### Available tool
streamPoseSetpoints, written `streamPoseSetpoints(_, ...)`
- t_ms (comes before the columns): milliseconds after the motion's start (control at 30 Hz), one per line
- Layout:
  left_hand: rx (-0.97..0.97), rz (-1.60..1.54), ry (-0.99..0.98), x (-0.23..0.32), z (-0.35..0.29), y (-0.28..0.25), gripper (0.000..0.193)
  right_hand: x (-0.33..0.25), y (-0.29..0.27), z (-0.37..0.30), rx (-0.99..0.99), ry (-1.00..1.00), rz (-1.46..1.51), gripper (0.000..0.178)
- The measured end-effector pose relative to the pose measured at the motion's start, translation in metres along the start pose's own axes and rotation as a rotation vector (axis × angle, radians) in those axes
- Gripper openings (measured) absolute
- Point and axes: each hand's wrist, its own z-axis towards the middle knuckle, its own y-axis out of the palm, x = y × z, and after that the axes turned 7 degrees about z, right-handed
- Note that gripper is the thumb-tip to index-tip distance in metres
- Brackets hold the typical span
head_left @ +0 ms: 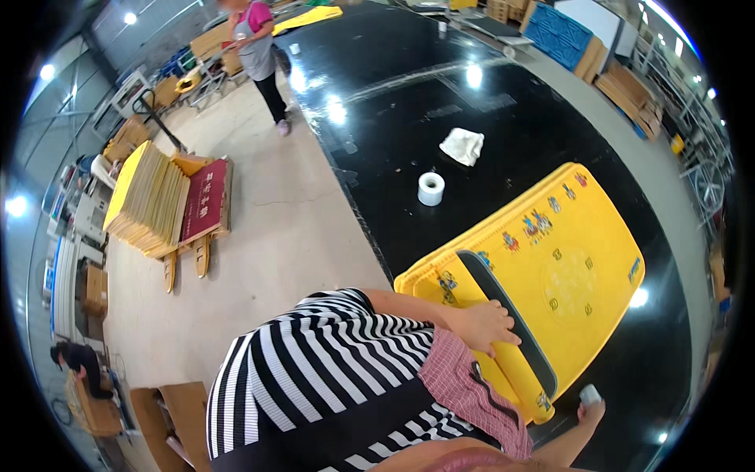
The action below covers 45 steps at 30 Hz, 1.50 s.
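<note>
A yellow mat (pixel 572 287) with small printed figures lies on the black table. Its near left end is turned over, and a dark grey strip (pixel 511 315) of its underside shows along the fold. My left hand (pixel 484 324) lies across the folded end, its fingers bent over the mat toward the grey strip. Beside the mat's near right corner, my right hand (pixel 591 411) is closed round a small whitish roll (pixel 589 393). That hand's fingers are partly hidden.
Beyond the mat on the black table (pixel 409 118) are a white tape roll (pixel 431 189) and a crumpled white cloth (pixel 462 146). To the left, a pallet jack (pixel 161 126) stands by stacked yellow sheets (pixel 149 197). A person in an apron (pixel 255 47) stands at the far left.
</note>
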Motion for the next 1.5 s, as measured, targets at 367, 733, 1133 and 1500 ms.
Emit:
streamPoseSetpoints(367, -0.065, 0.028, -0.01, 0.0, 0.008, 0.008, 0.069, -0.022, 0.151, -0.281, -0.575, -0.921, 0.237, 0.029)
streamPoseSetpoints(733, -0.123, 0.022, -0.03, -0.001, 0.011, 0.003, 0.069, -0.007, 0.232, -0.289, -0.771, -0.728, 0.376, 0.012)
streamPoseSetpoints(1133, -0.077, 0.077, 0.069, -0.013, 0.013, 0.011, 0.08, 0.003, 0.24, -0.24, -0.743, -0.492, 0.583, 0.024)
streamPoseSetpoints(1500, -0.09, 0.103, 0.052, -0.009, 0.013, 0.012, 0.076, -0.008, 0.242, -0.302, -0.584, -0.657, 0.294, 0.014)
